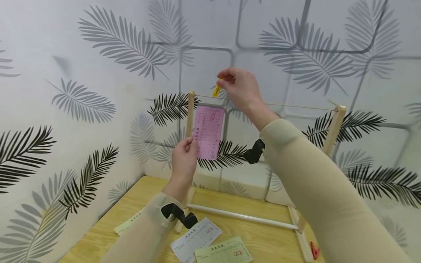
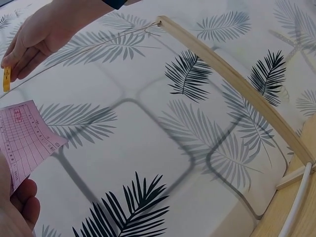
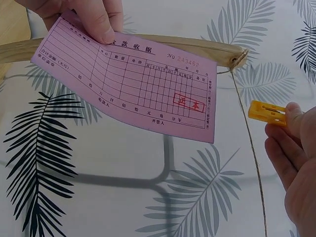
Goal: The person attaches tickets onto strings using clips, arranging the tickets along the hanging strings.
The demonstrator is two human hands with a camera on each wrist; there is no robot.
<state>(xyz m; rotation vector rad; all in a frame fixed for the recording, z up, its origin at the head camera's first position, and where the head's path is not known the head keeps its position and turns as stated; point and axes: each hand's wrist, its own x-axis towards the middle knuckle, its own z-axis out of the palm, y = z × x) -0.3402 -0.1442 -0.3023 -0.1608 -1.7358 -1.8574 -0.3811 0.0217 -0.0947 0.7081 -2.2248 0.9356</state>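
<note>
My left hand (image 1: 185, 155) pinches a pink receipt slip (image 1: 209, 132) by its left edge, holding it upright just below the string (image 1: 296, 106). In the right wrist view the slip (image 3: 133, 81) shows a printed table and a red stamp, and its top end is apart from the string (image 3: 253, 148). Between thumb and fingers my right hand (image 1: 241, 87) pinches a yellow clothespin (image 1: 216, 90) at the height of the string. That clothespin (image 3: 267, 113) points toward the slip in the right wrist view, touching neither string nor paper.
The string spans a wooden frame's left post (image 1: 190, 115) and right post (image 1: 334, 129); a white rod (image 1: 243, 216) joins its base. On the wooden table (image 1: 263, 243) lie a white slip (image 1: 196, 237), a yellowish slip (image 1: 225, 252), another slip (image 1: 126, 223) and a red clothespin (image 1: 314, 251).
</note>
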